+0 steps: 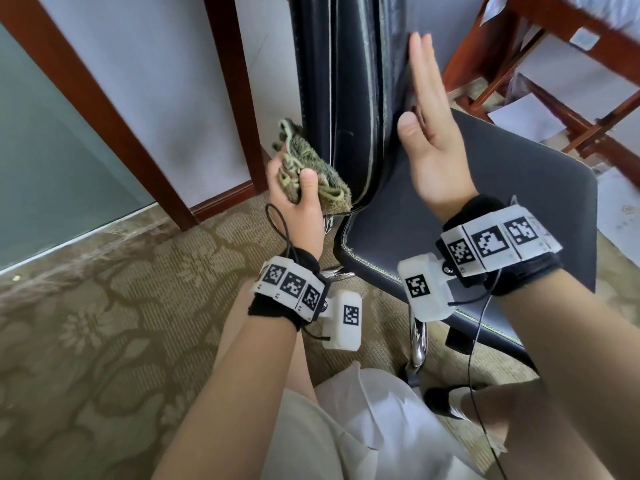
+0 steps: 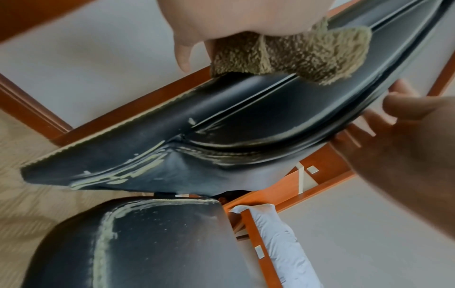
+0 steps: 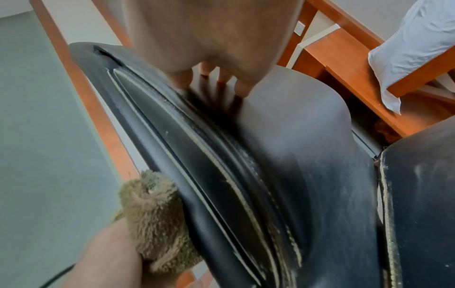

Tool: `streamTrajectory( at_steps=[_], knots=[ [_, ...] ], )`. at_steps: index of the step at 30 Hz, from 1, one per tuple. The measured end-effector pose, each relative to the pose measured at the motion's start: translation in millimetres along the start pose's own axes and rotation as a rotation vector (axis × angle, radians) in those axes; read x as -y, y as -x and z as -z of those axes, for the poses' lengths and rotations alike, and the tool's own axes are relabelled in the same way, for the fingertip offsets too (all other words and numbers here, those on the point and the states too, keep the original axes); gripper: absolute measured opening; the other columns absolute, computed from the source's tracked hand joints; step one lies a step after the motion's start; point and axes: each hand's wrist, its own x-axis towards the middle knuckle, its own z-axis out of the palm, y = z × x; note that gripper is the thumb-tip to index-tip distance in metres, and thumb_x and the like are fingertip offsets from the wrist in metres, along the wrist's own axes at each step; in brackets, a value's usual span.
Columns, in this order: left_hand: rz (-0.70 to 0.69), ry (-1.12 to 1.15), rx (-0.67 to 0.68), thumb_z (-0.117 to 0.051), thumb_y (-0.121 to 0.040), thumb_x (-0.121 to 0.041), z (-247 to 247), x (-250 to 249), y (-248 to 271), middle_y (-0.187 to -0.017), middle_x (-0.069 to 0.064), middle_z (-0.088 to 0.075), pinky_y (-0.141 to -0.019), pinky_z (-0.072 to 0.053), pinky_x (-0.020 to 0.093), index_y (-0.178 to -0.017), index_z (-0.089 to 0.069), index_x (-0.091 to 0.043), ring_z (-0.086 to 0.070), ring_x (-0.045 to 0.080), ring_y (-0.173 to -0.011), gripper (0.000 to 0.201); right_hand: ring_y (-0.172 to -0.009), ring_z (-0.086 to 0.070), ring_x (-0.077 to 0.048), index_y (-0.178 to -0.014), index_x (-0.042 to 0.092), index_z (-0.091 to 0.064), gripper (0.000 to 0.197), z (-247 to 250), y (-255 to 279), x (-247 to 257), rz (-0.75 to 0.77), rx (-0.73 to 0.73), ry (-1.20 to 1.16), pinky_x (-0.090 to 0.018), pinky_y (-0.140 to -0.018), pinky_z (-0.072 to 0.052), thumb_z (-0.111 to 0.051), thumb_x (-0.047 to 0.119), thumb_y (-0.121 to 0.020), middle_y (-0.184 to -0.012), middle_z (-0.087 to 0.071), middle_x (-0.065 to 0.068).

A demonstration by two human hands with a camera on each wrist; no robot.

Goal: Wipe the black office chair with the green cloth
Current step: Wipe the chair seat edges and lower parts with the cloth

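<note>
The black office chair (image 1: 349,98) stands before me with its backrest upright and its seat (image 1: 485,209) to the right. My left hand (image 1: 298,199) grips the bunched green cloth (image 1: 308,168) against the outer side of the backrest, low down. In the left wrist view the cloth (image 2: 295,56) presses on the black backrest (image 2: 172,146). My right hand (image 1: 426,133) lies flat, fingers straight, against the backrest's front face. In the right wrist view its fingers (image 3: 243,85) touch the backrest (image 3: 283,155), and the cloth (image 3: 155,218) shows at the other side.
A wooden frame (image 1: 104,109) and white wall stand behind the chair on the left. Wooden furniture (image 1: 554,64) with papers stands at the right. Patterned carpet (image 1: 104,341) covers the floor. The chair's chrome leg (image 1: 419,341) is near my knees.
</note>
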Motion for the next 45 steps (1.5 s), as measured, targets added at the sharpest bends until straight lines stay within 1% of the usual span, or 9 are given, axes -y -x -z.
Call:
streamTrajectory(
  at_steps=[5,11,16,22,27,32,37,41,45],
  knots=[
    [0.03,-0.038,-0.003,-0.052,-0.08,-0.044,1.5,3.2,0.8,-0.097,-0.016,-0.054,-0.08,-0.037,0.003,-0.112,-0.043,-0.028,-0.054,-0.016,-0.085,0.037,-0.139,-0.009,-0.002,-0.147,0.0,-0.017,0.055,-2.3,13.4,4.0,-0.09,0.01,-0.009,-0.048,-0.117,-0.017,-0.041,0.004,-0.097,-0.155,-0.008,-0.02],
    [0.065,0.007,0.01,-0.055,-0.082,-0.034,4.9,4.8,4.9,-0.107,0.003,-0.057,-0.082,-0.04,0.005,-0.118,-0.047,-0.011,-0.055,-0.003,-0.091,0.044,-0.14,-0.011,-0.009,-0.146,0.003,-0.018,0.052,-8.2,27.6,-1.5,-0.11,-0.008,0.031,-0.056,-0.113,-0.021,-0.037,0.002,-0.098,-0.155,-0.01,-0.021],
    [0.146,-0.037,-0.034,-0.053,-0.076,-0.047,7.0,11.8,16.2,-0.102,-0.022,-0.053,-0.083,-0.039,0.007,-0.115,-0.047,-0.028,-0.053,-0.018,-0.087,0.044,-0.139,-0.008,-0.004,-0.147,0.006,-0.016,0.061,-13.8,28.9,0.4,-0.156,-0.017,0.027,-0.051,-0.115,-0.018,-0.033,-0.008,-0.09,-0.156,-0.008,-0.018],
    [0.124,0.028,0.018,-0.05,-0.093,0.0,2.8,-14.8,1.3,-0.116,-0.002,-0.055,-0.082,-0.044,0.007,-0.118,-0.046,-0.023,-0.056,-0.008,-0.097,0.034,-0.136,-0.007,0.006,-0.143,-0.009,-0.017,0.049,-11.2,27.2,-8.6,-0.044,-0.026,0.033,-0.023,-0.116,-0.007,-0.034,-0.001,-0.098,-0.152,-0.009,-0.03],
    [-0.045,0.083,0.017,-0.053,-0.09,-0.013,-5.9,-36.9,-19.4,-0.115,0.005,-0.057,-0.086,-0.044,0.012,-0.127,-0.045,-0.012,-0.057,-0.004,-0.098,0.038,-0.135,-0.006,0.009,-0.141,-0.014,-0.016,0.051,-18.5,24.9,-11.3,-0.023,-0.047,0.016,-0.024,-0.116,-0.007,-0.034,-0.006,-0.094,-0.15,-0.008,-0.034],
    [-0.072,0.124,-0.017,-0.053,-0.084,-0.026,-6.2,-12.8,-9.8,-0.114,0.016,-0.057,-0.09,-0.043,0.013,-0.123,-0.043,-0.01,-0.057,-0.001,-0.098,0.044,-0.136,-0.006,0.006,-0.141,-0.015,-0.017,0.052,-22.0,24.3,-14.9,-0.002,-0.067,0.02,-0.026,-0.116,-0.008,-0.035,-0.004,-0.094,-0.149,-0.008,-0.036],
    [0.004,0.001,-0.078,-0.05,-0.08,-0.041,-0.9,24.7,8.1,-0.111,-0.008,-0.055,-0.087,-0.039,0.007,-0.114,-0.042,-0.035,-0.055,-0.011,-0.096,0.035,-0.136,-0.006,0.005,-0.14,-0.016,-0.016,0.051,-23.7,23.7,-17.6,0.004,-0.077,0.021,-0.026,-0.116,-0.007,-0.034,-0.004,-0.093,-0.148,-0.008,-0.038],
    [0.066,-0.184,-0.156,-0.047,-0.081,-0.05,6.4,58.9,32.6,-0.116,0.009,-0.064,-0.08,-0.039,0.002,-0.123,-0.049,-0.024,-0.059,0.01,-0.098,0.049,-0.136,-0.007,0.005,-0.14,-0.017,-0.015,0.051,-23.6,25.0,-16.7,0.004,-0.07,0.014,-0.026,-0.116,-0.007,-0.034,-0.006,-0.094,-0.148,-0.007,-0.038],
    [0.135,-0.227,-0.167,-0.051,-0.086,-0.036,7.9,63.9,30.7,-0.119,0.007,-0.062,-0.082,-0.037,0.002,-0.127,-0.052,-0.013,-0.059,0.018,-0.105,0.047,-0.135,-0.006,0.008,-0.14,-0.016,-0.014,0.052,-21.9,22.6,-16.3,-0.006,-0.046,0.018,-0.024,-0.115,-0.007,-0.034,-0.006,-0.093,-0.148,-0.006,-0.037]
  ],
)
